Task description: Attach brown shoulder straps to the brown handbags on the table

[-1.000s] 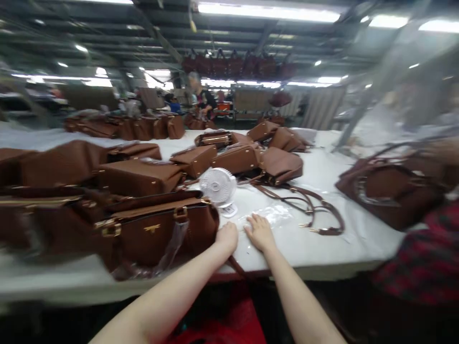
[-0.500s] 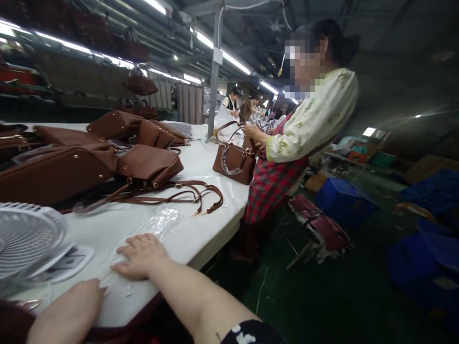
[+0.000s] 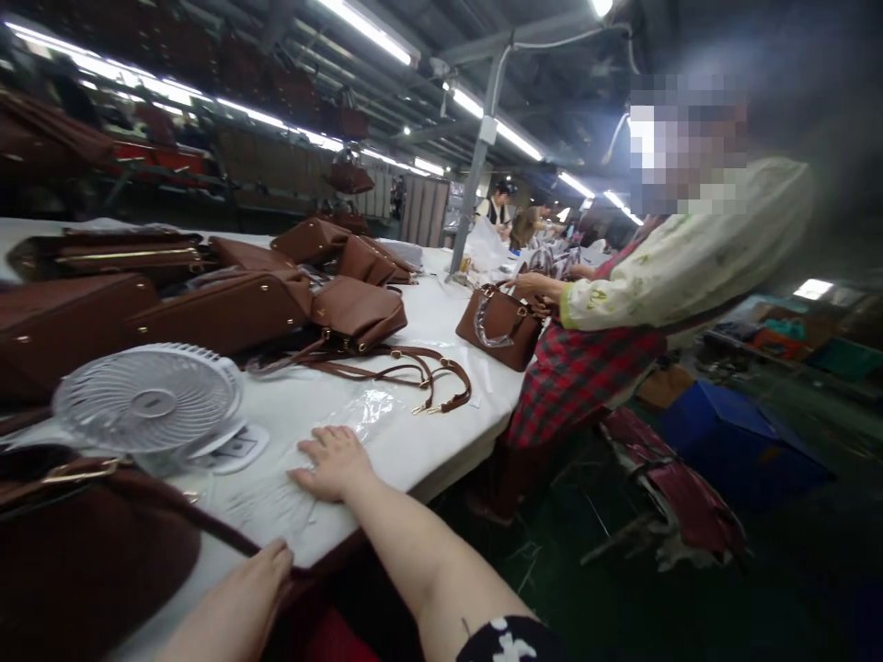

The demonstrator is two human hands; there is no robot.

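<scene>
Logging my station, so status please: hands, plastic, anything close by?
Right hand open, palm down on clear plastic. Left hand at table edge, grip unclear. White fan and brown straps close by.

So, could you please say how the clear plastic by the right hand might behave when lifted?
The clear plastic seems floppy, as it lies wrinkled on the table. Thin and see-through, it is probably light; its shine suggests slipperiness.
</scene>
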